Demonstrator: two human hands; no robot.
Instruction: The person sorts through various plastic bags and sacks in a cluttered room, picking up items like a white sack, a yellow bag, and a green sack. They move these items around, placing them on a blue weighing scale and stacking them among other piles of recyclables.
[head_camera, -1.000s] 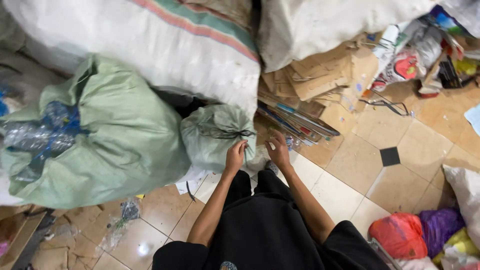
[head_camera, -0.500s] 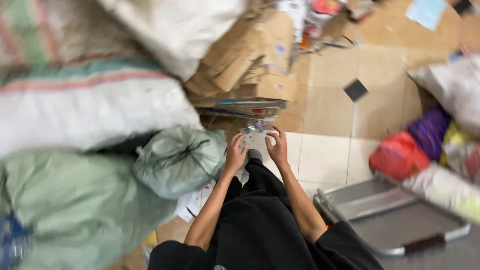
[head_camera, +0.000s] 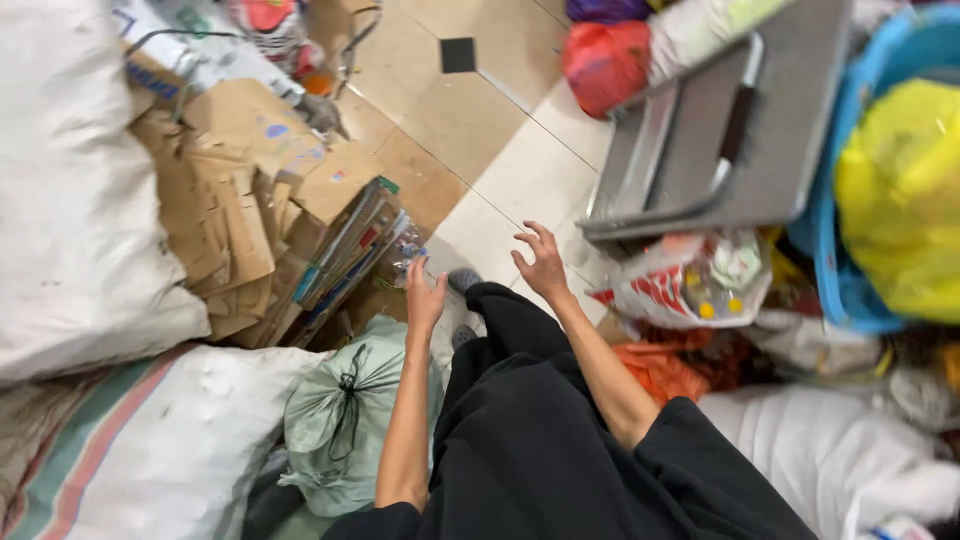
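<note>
Left hand (head_camera: 425, 297) raised, fingers loosely spread, holding nothing; its fingertips sit just beside a clear plastic bottle (head_camera: 407, 255) that rests against the stacked flattened cardboard (head_camera: 240, 215) at the edge of the tiled floor (head_camera: 470, 120). Right hand (head_camera: 541, 262) likewise open and empty, fingers curled apart over bare tile, near the grey metal tray (head_camera: 690, 150). A tied green sack (head_camera: 345, 420) lies just below the left forearm, probably knotted to keep its contents in.
</note>
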